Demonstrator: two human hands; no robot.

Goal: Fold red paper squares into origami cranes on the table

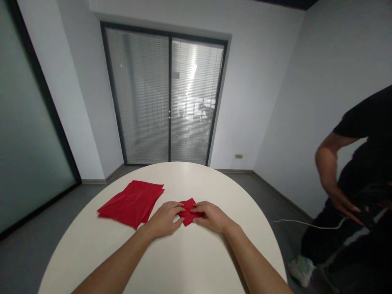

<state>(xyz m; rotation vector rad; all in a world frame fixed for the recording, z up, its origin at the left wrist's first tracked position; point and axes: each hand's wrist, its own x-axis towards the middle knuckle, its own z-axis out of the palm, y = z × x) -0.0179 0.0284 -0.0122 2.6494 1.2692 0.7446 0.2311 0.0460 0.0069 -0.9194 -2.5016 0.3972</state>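
Observation:
A small folded piece of red paper (188, 212) lies on the round white table (183, 261). My left hand (163, 218) rests on its left side, fingers curled and pressing down on the paper. From the right, my right hand (211, 215) pinches the paper's edge with its fingertips. Both hands touch the same piece, which they partly cover.
A stack of flat red paper sheets (132, 203) lies to the left of my hands. Another person in black (364, 171) stands at the right beside the table, with a white cable (303, 222) near them. Behind the table are blinds-covered glass doors (168, 98).

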